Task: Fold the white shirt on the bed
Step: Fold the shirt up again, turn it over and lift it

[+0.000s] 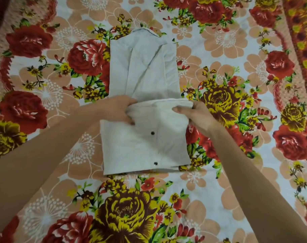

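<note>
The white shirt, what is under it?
The flowered bedsheet shows all round the white shirt, so the shirt lies on it. Whether anything else hides beneath cannot be seen; the cloth covers it.

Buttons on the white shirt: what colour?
Dark, near black: two small round buttons show on the folded white fabric shirt. Head view, the only one.

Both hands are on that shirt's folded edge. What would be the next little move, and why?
Probably lift that edge and carry it toward the collar. The left hand and right hand both grip the far edge of the buttoned flap of the white shirt, while the half beyond, sides folded in, lies uncovered.
</note>
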